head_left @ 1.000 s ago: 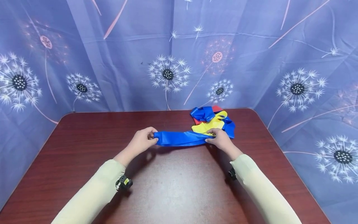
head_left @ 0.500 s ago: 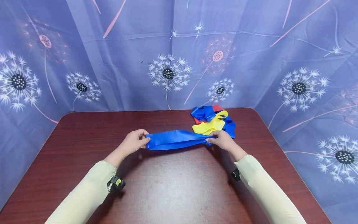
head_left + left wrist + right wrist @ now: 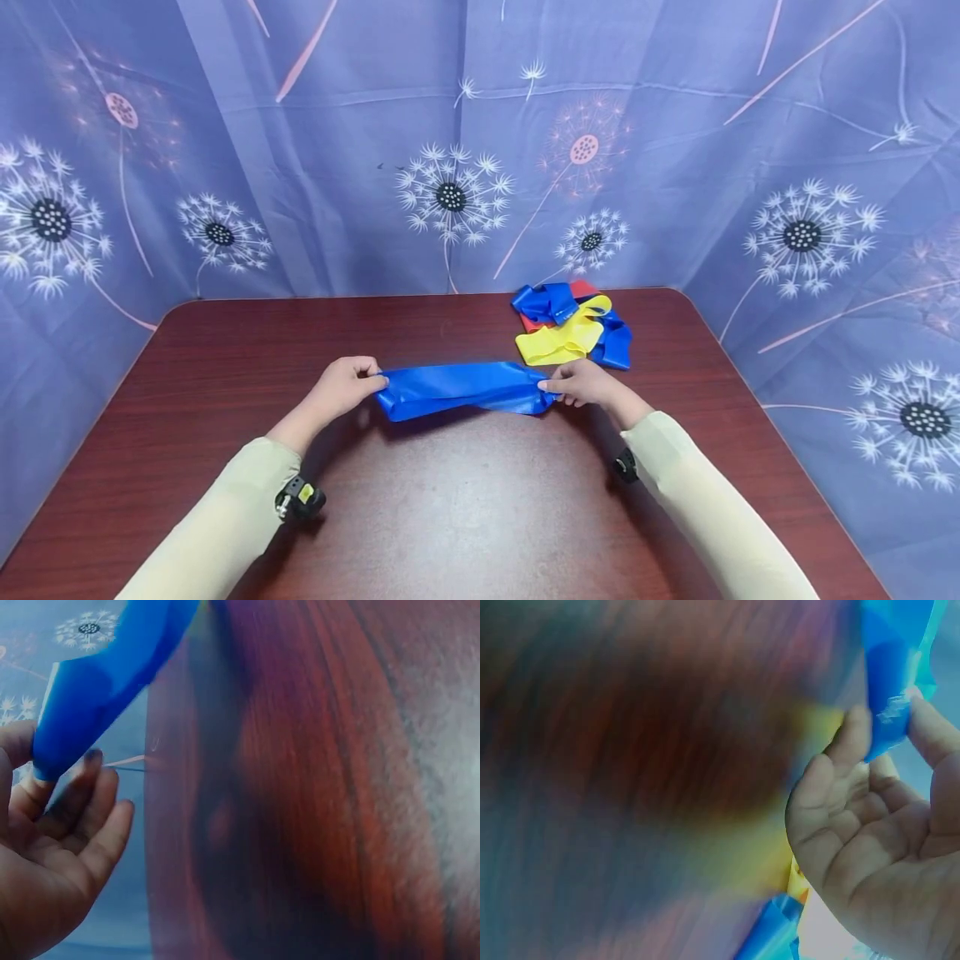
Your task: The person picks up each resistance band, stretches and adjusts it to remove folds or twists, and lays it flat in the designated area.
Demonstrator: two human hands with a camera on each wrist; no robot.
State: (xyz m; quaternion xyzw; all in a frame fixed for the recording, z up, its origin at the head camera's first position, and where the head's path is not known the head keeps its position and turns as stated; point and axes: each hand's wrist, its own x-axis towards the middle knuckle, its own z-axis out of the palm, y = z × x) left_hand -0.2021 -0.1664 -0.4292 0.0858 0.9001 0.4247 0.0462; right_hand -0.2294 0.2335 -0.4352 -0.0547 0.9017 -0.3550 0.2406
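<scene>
A flat, glossy blue band [image 3: 457, 385], like a resistance band folded into a loop, stretches between both hands above the table. My left hand [image 3: 341, 390] pinches its left end between thumb and fingers; the left wrist view shows that end of the band [image 3: 82, 705] held with the other fingers loosely spread. At the opposite end my right hand [image 3: 596, 388] pinches the band, which bunches slightly there. Pale print shows on the band [image 3: 891, 705] in the right wrist view. Just behind the right hand lies a loose heap with a yellow band [image 3: 562, 340] on top.
In that heap are also a red band [image 3: 581, 289] and blue bands [image 3: 613, 342], near the back right of the dark red wooden table [image 3: 465, 508]. A blue dandelion-print curtain [image 3: 337, 167] hangs along the table's back and sides.
The left hand has moved left and slightly toward the person, drawing the blue band out. The right hand has come a little nearer, and the band has moved away from the heap.
</scene>
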